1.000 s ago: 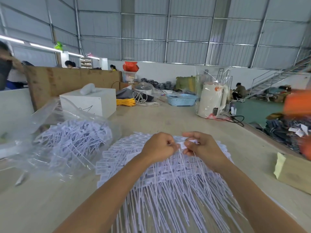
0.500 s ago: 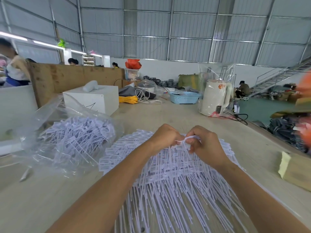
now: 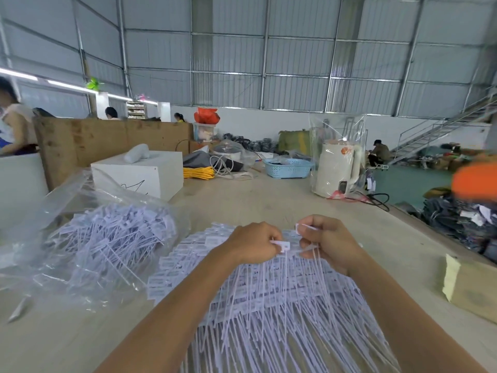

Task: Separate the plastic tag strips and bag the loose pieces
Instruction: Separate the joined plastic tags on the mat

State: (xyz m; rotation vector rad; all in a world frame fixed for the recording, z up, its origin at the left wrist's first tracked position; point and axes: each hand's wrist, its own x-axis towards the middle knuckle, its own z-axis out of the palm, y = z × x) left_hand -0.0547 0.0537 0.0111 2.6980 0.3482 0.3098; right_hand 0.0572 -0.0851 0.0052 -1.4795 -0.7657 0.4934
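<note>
Tags (image 3: 269,297) lay heaped unseparated; both hands, left (image 3: 254,244) and right (image 3: 326,242), pinched pieces; the bag (image 3: 88,232) was partly filled.

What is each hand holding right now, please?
Left hand: closed, pinching a white tag.
Right hand: closed, pinching another tag.

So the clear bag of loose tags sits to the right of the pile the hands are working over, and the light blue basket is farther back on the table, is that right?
Not quite: in the head view the clear bag of loose tags lies to the left of the pile of tag strips, not the right. The hands, left and right, do work over that pile, and the light blue basket is farther back.
</note>
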